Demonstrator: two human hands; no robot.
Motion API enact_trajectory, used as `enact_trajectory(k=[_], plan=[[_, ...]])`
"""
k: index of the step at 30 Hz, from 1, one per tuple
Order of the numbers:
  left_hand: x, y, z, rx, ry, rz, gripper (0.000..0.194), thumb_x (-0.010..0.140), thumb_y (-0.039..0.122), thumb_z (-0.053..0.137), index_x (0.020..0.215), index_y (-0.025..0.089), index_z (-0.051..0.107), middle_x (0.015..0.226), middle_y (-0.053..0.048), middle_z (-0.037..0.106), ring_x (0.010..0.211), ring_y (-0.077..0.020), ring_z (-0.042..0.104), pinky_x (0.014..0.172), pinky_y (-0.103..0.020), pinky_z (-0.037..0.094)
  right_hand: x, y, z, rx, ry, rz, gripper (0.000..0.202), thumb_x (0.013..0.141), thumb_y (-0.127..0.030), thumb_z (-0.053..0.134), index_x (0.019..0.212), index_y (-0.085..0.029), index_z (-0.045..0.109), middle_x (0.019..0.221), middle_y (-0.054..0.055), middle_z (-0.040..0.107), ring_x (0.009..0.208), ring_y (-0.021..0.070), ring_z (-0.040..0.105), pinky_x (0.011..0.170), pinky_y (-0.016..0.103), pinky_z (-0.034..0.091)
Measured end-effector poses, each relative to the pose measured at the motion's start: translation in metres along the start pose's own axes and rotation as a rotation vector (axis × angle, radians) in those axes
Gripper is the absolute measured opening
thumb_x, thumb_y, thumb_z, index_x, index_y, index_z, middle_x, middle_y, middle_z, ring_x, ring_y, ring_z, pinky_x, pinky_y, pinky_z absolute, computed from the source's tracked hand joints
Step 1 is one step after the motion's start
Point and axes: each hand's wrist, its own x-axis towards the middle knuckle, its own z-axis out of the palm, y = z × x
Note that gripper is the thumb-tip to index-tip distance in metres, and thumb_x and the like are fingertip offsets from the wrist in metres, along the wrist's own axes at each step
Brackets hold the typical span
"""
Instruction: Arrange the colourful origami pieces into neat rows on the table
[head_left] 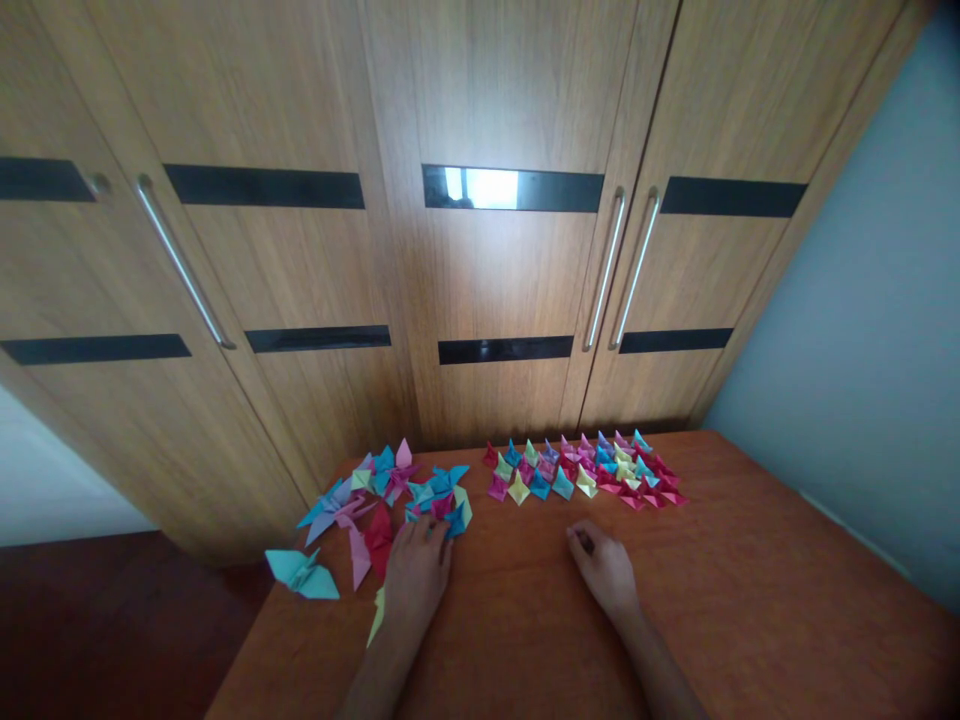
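My left hand (421,560) reaches over the right side of a loose heap of folded paper cranes on the table. Its fingers are bent downward, thumb side against a blue paper crane (456,520); the hand partly hides what lies beneath. A red paper crane (380,540) is just left of that hand, and a pale yellow folded piece (377,612) shows beside the wrist. My right hand (604,570) rests on the bare wood with its fingers curled in and nothing visible in them. Beyond it stand small, pointed folded-paper pieces (562,482) in rows, in many colours.
A turquoise paper crane (302,574) lies apart near the left table edge. The brown wooden table (750,600) backs onto a wardrobe (495,270) with metal handles. A pale wall (847,400) rises at right; dark floor (112,620) shows at left.
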Motion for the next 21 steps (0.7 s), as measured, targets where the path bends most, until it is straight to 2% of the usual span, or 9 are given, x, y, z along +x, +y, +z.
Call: enact_trajectory(k=[6,12,17,21], plan=[[0.0,0.007,-0.009,-0.024,-0.05,-0.032,0.021,0.084,0.019,0.045,0.09,0.022,0.066,0.09,-0.007,0.066,0.088,-0.0245,0.058,0.081,-0.036,0.043,0.0,-0.003,-0.002,-0.011,-0.008,0.005,0.028,0.085,-0.04,0.04,0.075,-0.024,0.06,0.066,-0.001,0.065,0.06,0.0156,0.061,0.057,0.022,0.041],[-0.002,0.005,-0.012,-0.088,0.025,-0.023,0.021,0.084,0.022,0.047,0.093,0.025,0.065,0.094,-0.004,0.068,0.087,-0.0236,0.061,0.077,-0.033,0.047,0.001,-0.002,-0.002,0.025,-0.02,0.016,0.029,0.085,-0.042,0.039,0.076,-0.024,0.061,0.068,0.0,0.066,0.062,0.0163,0.061,0.06,0.023,0.043],[-0.001,0.0,-0.014,-0.291,0.165,-0.065,0.022,0.085,0.027,0.047,0.095,0.024,0.065,0.096,-0.003,0.07,0.089,-0.0212,0.064,0.079,-0.032,0.05,0.0,-0.002,-0.001,0.169,-0.043,-0.03,0.032,0.084,-0.046,0.043,0.076,-0.022,0.062,0.067,0.001,0.064,0.062,0.0164,0.059,0.061,0.025,0.044],[0.001,0.011,-0.019,-0.485,0.149,-0.077,0.021,0.086,0.029,0.047,0.094,0.024,0.065,0.094,-0.003,0.07,0.082,-0.0189,0.065,0.076,-0.03,0.051,-0.002,-0.006,-0.005,0.371,-0.084,-0.074,0.038,0.081,-0.053,0.049,0.073,-0.018,0.061,0.063,0.001,0.059,0.061,0.0159,0.055,0.059,0.025,0.044]])
